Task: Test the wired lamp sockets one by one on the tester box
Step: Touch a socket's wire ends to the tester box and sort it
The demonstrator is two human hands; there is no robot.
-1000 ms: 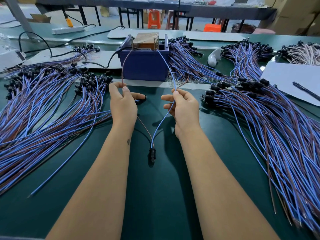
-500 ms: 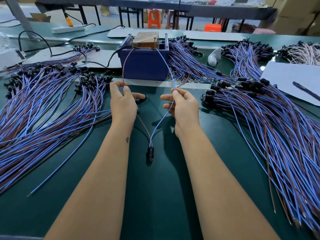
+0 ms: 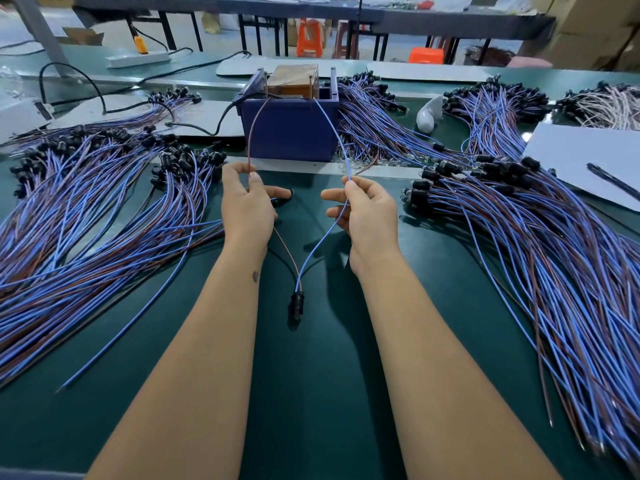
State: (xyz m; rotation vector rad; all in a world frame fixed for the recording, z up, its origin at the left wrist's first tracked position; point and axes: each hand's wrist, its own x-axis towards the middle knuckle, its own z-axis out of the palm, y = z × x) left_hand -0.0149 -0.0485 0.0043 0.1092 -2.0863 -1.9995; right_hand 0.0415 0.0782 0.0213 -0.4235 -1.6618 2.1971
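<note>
Nothing shifted; left hand point(image 3: 246, 206) pinches brown wire point(image 3: 252, 133); right hand point(image 3: 363, 216) pinches blue wire point(image 3: 337, 133).

Left hand point(image 3: 247, 202) and right hand point(image 3: 363, 216) pinching (forearms extended forward).

A factory assembly floor: a long green-topped table point(image 3: 311, 393) carries big heaps of blue-and-brown wired sockets point(image 3: 571, 271) on both sides of a blue tester box point(image 3: 291, 129). Beyond it stand more work tables, orange plastic stools point(image 3: 309, 38), a power strip point(image 3: 138, 59) and stacked cardboard cartons point(image 3: 595, 26).
</note>
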